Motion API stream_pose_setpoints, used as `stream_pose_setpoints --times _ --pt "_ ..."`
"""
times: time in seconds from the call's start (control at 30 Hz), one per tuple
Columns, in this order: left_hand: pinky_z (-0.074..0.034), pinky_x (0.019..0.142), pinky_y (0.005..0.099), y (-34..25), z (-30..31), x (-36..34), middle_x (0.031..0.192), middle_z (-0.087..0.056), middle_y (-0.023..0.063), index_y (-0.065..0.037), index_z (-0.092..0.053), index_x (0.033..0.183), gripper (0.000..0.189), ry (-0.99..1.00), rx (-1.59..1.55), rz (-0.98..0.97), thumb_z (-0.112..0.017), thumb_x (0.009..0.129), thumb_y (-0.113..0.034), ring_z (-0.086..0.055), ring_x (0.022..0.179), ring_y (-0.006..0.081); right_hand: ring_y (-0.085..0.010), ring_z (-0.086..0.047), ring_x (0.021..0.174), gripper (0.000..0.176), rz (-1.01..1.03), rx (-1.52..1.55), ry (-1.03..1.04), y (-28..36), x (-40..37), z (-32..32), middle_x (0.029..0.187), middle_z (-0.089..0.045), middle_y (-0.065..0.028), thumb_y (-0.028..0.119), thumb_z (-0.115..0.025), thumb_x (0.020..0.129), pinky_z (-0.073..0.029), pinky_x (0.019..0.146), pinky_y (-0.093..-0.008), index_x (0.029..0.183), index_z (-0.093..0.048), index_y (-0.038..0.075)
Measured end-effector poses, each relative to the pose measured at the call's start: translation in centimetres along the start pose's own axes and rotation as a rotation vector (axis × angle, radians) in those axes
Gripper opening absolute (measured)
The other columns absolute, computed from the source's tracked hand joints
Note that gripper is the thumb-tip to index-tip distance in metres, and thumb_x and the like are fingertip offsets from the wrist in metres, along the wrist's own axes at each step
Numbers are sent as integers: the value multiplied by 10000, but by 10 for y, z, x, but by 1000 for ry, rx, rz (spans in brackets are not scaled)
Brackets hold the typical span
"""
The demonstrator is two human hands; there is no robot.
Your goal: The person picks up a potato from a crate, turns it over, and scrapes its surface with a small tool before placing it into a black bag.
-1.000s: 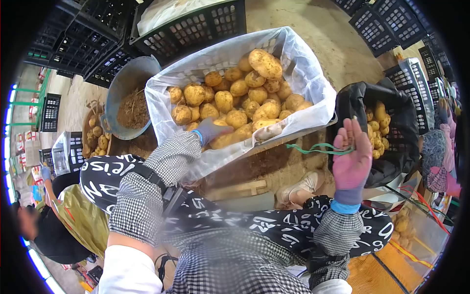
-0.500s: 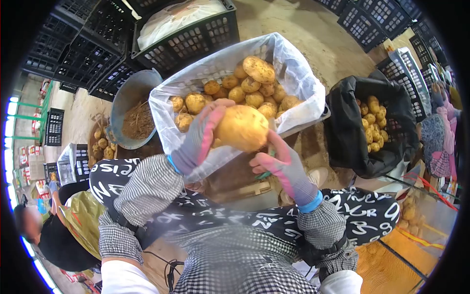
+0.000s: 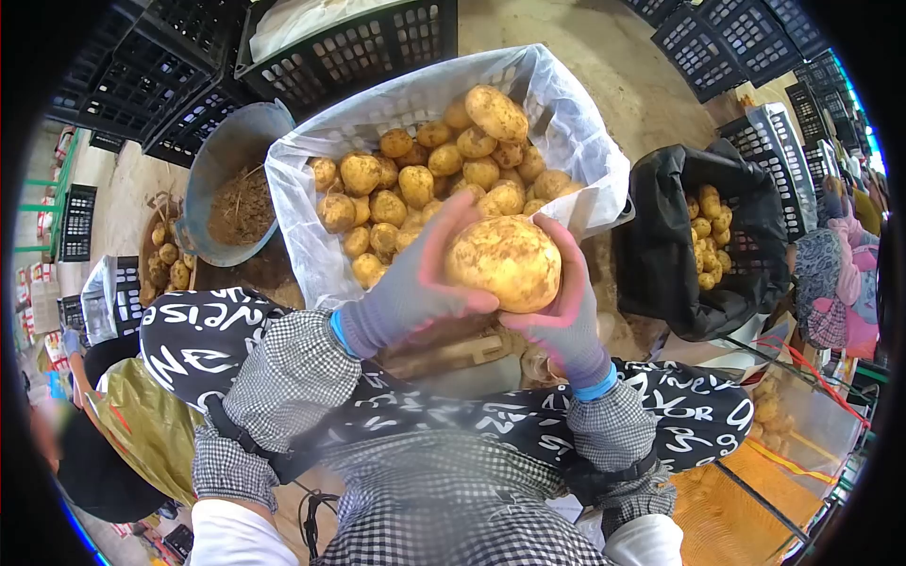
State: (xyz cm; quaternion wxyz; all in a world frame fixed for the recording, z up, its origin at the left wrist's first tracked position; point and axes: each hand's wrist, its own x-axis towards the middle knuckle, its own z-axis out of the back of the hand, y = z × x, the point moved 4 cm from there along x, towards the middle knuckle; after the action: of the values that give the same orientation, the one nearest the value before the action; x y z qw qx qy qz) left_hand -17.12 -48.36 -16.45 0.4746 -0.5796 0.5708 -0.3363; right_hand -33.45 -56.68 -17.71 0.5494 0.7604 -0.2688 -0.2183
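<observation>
Grip wrapped snugly: left hand [image 3: 415, 288] and right hand [image 3: 569, 316] cup the big potato [image 3: 505, 264] by its sides; it looks firm, weighty, dusty.

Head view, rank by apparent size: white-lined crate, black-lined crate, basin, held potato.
1. white-lined crate
2. black-lined crate
3. basin, not far behind the black-lined one
4. held potato, smallest even though nearest the camera

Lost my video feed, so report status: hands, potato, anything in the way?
Left hand, right hand: both gloved, both gripping one large potato. Potato held up over white-lined crate. Nothing in the way.
</observation>
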Motion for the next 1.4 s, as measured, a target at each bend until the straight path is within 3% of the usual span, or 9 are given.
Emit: stream_pose_setpoints --times 0.07,0.27,0.47,0.57,0.77,1.03,1.17,1.27,1.4 --pt "-362 1117 342 0 4 -1 1412 -468 110 -48 -360 1487 898 29 206 98 -855 752 -192 -431 1328 200 -245 -403 1358 1033 138 -287 20 -1 -2 3 1469 -376 -126 -50 -789 674 -366 1125 -378 1528 -219 61" --pt "-391 1089 317 1 18 -1 1399 -493 106 -15 -346 1484 816 14 -16 112 -794 823 -180 -494 1260 158 -239 -381 1382 1205 -239 251 -17 5 3 -9 1517 -334 -121 49 -907 595 -340 1147 -398 1536 -156 25" --pt "-434 1060 315 12 11 0 1371 -497 109 -16 -329 1484 766 14 -62 198 -757 855 -109 -513 1241 166 -233 -396 1362 1138 26 -589 48 -10 5 6 1482 -355 -140 80 -887 631 -344 1138 -362 1532 -194 24" --pt "-452 1049 316 17 6 1 1354 -499 115 -16 -319 1484 784 14 -230 182 -765 844 -93 -523 1231 178 -234 -387 1368 1091 -7 -581 62 -11 4 7 1483 -351 -150 154 -879 688 -343 1133 -363 1528 -200 4" --pt "-452 1060 336 14 8 2 1379 -491 111 -7 -389 1446 727 -21 -197 158 -773 832 -76 -524 1239 187 -236 -346 1398 1091 -216 100 21 -19 0 9 1528 -293 -161 315 -844 773 -326 1141 -375 1537 -144 -28" --pt "-462 1045 367 14 17 2 1414 -492 142 -25 -501 1369 549 70 -30 -166 -718 868 -87 -498 1292 227 -214 -405 1357 1094 -366 244 -38 -1 0 2 1481 -385 -131 250 -891 709 -367 1118 -357 1523 -208 -11" --pt "-470 1041 341 8 16 6 1313 -572 142 -10 -439 1406 638 -188 -511 235 -750 863 -134 -540 1237 211 -217 -458 1314 1091 -312 152 -54 -6 1 1 1450 -423 -108 195 -940 619 -389 1111 -366 1476 -292 6" --pt "-475 1026 329 2 0 5 1307 -567 132 -15 -403 1434 720 -7 -64 119 -780 845 -187 -554 1212 203 -232 -457 1319 1025 -204 200 -98 -12 1 3 1444 -429 -116 100 -931 605 -392 1116 -384 1435 -337 14" --pt "-431 1066 322 4 -3 -1 1368 -485 110 -14 -423 1423 749 52 -18 117 -808 817 -230 -499 1264 188 -246 -453 1326 963 -116 72 -72 -14 0 5 1454 -430 -130 1 -884 600 -400 1113 -394 1413 -370 34"
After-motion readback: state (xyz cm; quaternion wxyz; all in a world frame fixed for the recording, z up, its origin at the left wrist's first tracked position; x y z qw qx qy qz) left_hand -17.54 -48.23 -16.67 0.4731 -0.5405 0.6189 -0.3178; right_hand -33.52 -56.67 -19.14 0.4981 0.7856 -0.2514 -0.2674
